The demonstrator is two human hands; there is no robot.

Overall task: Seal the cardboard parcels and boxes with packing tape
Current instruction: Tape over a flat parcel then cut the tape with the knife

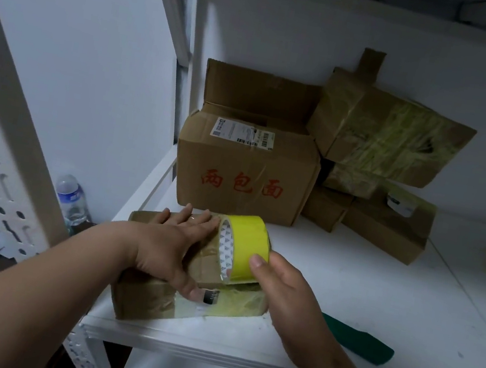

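Meanwhile left hand (177, 238) flat on parcel (150, 296); right hand (279, 288) grips tape roll (246, 246).

Your left hand (176, 246) is lying flat, fingers (198, 219) spread and straight, thumb pressing down. Your right hand (281, 288) is curling in from the side, thumb on top, gripping. Both forearms are reaching forward, bare.

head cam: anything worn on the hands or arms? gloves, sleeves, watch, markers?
Nothing worn. The left hand and right hand are both bare, with no gloves, rings or markers showing. Both forearms are bare up to the frame edge, with no sleeve, watch or strap in view. Fingernails look short and unpainted. No cables or sensors on either arm.
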